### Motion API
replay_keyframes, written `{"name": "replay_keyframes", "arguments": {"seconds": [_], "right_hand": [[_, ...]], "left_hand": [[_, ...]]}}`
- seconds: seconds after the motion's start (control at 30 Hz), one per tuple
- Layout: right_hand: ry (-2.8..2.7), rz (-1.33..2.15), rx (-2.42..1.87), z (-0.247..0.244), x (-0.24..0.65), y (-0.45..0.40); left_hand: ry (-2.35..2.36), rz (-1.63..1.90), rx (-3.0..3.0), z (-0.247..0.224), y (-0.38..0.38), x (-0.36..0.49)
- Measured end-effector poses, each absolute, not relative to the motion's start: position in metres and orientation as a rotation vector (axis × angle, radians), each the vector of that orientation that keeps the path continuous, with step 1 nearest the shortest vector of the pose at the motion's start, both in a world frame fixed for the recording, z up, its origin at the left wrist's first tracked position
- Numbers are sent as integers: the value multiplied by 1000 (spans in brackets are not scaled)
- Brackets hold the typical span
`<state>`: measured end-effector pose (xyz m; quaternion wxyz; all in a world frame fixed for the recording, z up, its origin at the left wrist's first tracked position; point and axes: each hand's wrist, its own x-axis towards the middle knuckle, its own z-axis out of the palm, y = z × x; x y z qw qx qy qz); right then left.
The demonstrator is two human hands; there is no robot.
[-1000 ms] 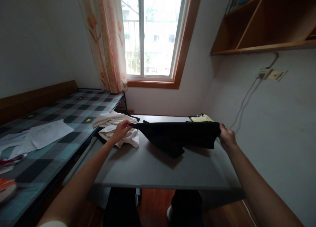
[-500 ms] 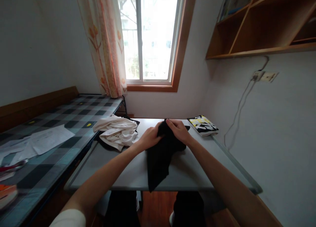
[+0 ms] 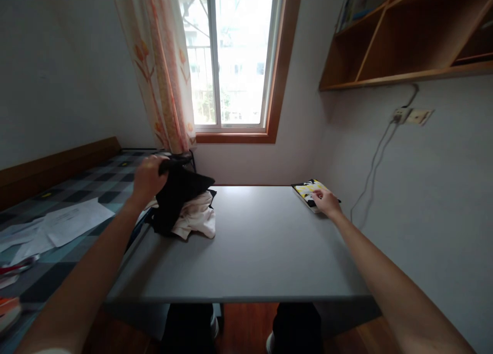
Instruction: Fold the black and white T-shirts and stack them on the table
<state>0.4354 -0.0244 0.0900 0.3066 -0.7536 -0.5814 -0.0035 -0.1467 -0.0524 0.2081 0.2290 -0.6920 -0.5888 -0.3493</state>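
Note:
A black cloth (image 3: 179, 190) hangs from my left hand (image 3: 149, 177), whose fingers are closed on its upper edge. It drapes over a crumpled cream cloth (image 3: 198, 215) at the table's left side. At the far right of the table lies a folded cloth (image 3: 306, 189) with a black, white and yellow pattern. My right hand (image 3: 326, 201) rests on its near right part, fingers bent; whether they pinch the fabric is too small to tell.
The grey-white table (image 3: 254, 251) stands below the window. To the left is a bed (image 3: 88, 184) with a checkered cover and papers (image 3: 73, 223). Wooden shelves (image 3: 408, 41) and a socket with a cord (image 3: 402, 115) are on the right wall.
Both hands held the black cloth over the middle of the table. My left hand has carried it left onto the cream cloth; my right hand has let go and moved right to the patterned cloth.

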Motion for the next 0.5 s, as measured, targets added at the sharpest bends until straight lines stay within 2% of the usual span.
{"name": "replay_keyframes", "arguments": {"seconds": [0.07, 0.13, 0.27, 0.37, 0.5], "right_hand": [[-1631, -107, -2113, 73, 448, -20], [-1690, -182, -2222, 57, 454, -17], [-1736, -267, -2417, 37, 452, -10], [-1787, -332, -2464, 34, 446, -4], [-1769, -228, -2531, 39, 446, 5]], "left_hand": [[-1753, -531, -2124, 172, -49, -152], [-1850, -264, -2295, 138, -49, -154], [-1912, -259, -2286, 95, -52, -154], [-1892, -293, -2258, 86, -54, -156], [-1868, -322, -2263, 84, -53, -158]]}}
